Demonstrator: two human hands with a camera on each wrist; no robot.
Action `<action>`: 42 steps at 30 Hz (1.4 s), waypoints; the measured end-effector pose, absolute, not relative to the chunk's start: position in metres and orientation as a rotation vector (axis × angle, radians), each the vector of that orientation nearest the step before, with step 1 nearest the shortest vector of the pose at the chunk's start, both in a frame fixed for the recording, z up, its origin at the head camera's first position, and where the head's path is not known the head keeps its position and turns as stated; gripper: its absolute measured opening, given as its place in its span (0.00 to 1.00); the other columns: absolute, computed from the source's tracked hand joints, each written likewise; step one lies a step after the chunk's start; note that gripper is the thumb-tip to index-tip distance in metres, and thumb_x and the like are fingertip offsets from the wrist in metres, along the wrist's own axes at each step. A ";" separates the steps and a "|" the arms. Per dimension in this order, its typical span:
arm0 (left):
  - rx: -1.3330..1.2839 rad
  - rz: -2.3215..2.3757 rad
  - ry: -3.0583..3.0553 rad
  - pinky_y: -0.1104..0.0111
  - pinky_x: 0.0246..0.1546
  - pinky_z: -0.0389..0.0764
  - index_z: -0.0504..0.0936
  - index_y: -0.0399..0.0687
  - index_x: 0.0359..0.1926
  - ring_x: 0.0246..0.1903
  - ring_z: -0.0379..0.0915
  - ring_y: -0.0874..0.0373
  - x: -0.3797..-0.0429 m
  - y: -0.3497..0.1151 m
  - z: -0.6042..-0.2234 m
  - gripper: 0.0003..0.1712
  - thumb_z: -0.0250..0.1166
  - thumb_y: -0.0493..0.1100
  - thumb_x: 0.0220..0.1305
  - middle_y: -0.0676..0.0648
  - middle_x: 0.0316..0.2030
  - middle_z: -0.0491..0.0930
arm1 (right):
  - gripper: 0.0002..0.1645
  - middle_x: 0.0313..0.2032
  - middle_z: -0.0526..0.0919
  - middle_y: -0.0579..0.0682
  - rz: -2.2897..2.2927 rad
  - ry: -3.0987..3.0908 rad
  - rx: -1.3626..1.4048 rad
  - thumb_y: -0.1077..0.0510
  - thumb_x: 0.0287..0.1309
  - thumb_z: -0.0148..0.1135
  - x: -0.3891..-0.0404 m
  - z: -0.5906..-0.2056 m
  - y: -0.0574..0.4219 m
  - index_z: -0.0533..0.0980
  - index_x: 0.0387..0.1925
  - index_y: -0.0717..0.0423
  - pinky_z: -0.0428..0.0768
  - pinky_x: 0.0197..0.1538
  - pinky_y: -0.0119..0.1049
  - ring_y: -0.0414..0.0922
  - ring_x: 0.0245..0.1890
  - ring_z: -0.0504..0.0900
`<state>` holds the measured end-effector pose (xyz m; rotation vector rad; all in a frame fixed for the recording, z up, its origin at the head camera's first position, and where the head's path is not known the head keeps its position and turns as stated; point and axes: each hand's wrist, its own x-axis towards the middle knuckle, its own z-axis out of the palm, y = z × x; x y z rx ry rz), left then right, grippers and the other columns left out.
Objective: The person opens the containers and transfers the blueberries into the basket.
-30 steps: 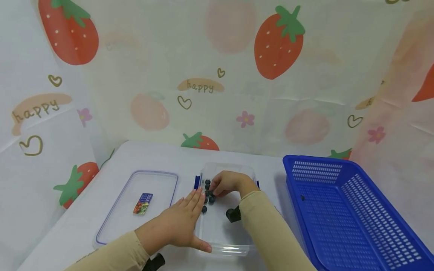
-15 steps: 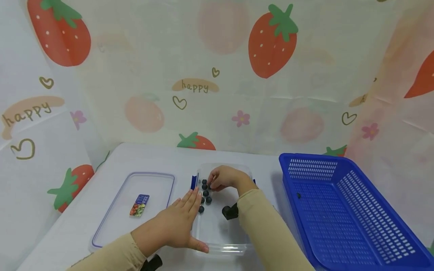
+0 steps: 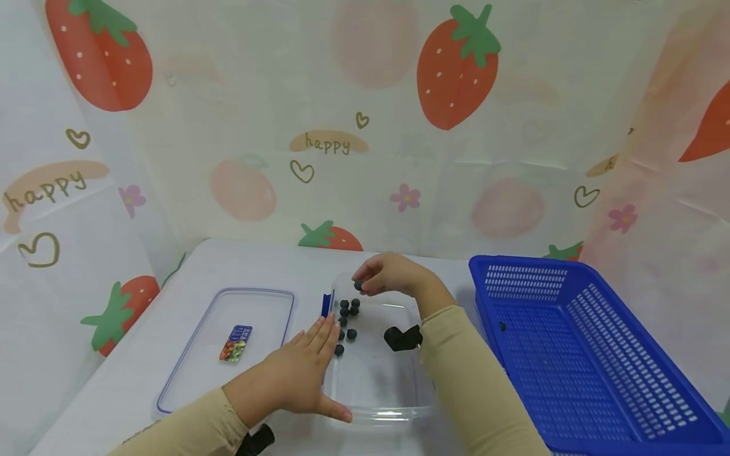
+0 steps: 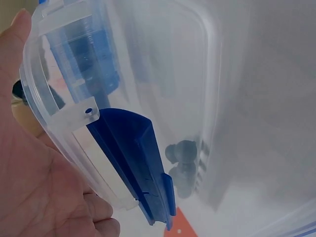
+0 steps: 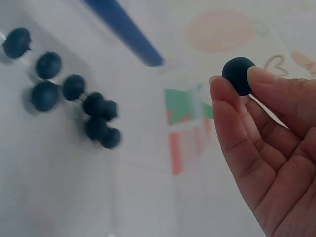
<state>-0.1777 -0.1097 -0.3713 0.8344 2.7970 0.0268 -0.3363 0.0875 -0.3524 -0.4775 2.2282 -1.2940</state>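
Observation:
My right hand (image 3: 399,277) pinches one blueberry (image 5: 238,75) between thumb and fingertips, raised near the far end of a clear plastic container (image 3: 379,386). Several more blueberries (image 5: 74,88) lie loosely grouped on the container's floor along its left side. My left hand (image 3: 296,373) rests with extended fingers along the container's left wall, its thumb spread toward the near corner. A blue clasp (image 4: 131,165) hangs folded out from the container's side by that hand.
Left of the container lies a clear lid with a purple-edged rim (image 3: 253,289); a small colourful packet (image 3: 236,344) shows on it. A blue perforated basket (image 3: 576,386) stands on the right, with a small dark bit (image 3: 502,326) inside.
My right hand has lifted up and away from the berry group toward the container's far end, a blueberry now visible in its pinch. The left hand has stayed by the wall.

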 end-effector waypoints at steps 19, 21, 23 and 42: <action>0.887 0.079 2.786 0.51 0.64 0.49 0.38 0.37 0.70 0.69 0.27 0.44 -0.181 -0.112 -0.382 0.75 0.45 0.86 0.34 0.38 0.70 0.28 | 0.19 0.43 0.78 0.58 -1.450 2.338 -0.500 0.69 0.55 0.59 -0.338 -0.306 0.189 0.72 0.50 0.67 0.77 0.49 0.38 0.48 0.42 0.80; 0.889 0.083 2.786 0.51 0.64 0.49 0.38 0.37 0.70 0.69 0.27 0.45 -0.180 -0.112 -0.383 0.74 0.46 0.86 0.35 0.38 0.70 0.28 | 0.18 0.43 0.77 0.59 -1.464 2.356 -0.494 0.68 0.56 0.58 -0.338 -0.305 0.202 0.72 0.50 0.68 0.77 0.48 0.38 0.49 0.43 0.79; 0.891 0.086 2.788 0.51 0.64 0.50 0.38 0.37 0.70 0.69 0.28 0.45 -0.180 -0.112 -0.383 0.74 0.47 0.85 0.36 0.38 0.70 0.29 | 0.18 0.43 0.77 0.59 -1.478 2.377 -0.475 0.68 0.56 0.58 -0.338 -0.303 0.214 0.71 0.49 0.68 0.77 0.48 0.37 0.49 0.42 0.79; 0.925 0.077 2.789 0.51 0.64 0.51 0.40 0.36 0.70 0.69 0.29 0.45 -0.176 -0.106 -0.379 0.73 0.48 0.85 0.37 0.38 0.70 0.30 | 0.23 0.43 0.76 0.56 -1.471 2.445 -0.258 0.65 0.59 0.56 -0.320 -0.324 0.315 0.65 0.53 0.74 0.75 0.52 0.42 0.42 0.42 0.78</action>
